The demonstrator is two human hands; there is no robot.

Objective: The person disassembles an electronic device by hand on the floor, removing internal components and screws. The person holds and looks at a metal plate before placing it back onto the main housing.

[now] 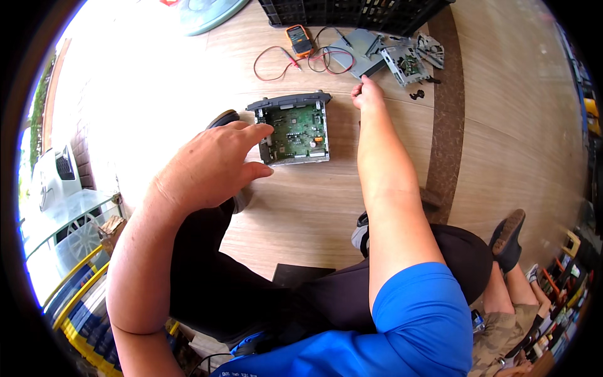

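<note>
Open unit [292, 135] on floor [301, 213], nearside of black crate [352, 16]; front panel [286, 101] faces crate, long axis roughly parallel. Left hand [217, 154] spread, nearest unit; right hand [368, 93] at grey box [362, 43] by crate, can't tell grip.

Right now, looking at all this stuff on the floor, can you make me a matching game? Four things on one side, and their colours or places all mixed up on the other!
Things:
1. Meter with thin leads
2. Circuit board
3. Crate
4. Right hand

Colours and places:
A. Black, at the top of the picture
B. At the near edge of a flat grey metal piece
C. Orange and dark
D. Green, inside an open metal case

Right pairs: 1-C, 2-D, 3-A, 4-B
</note>
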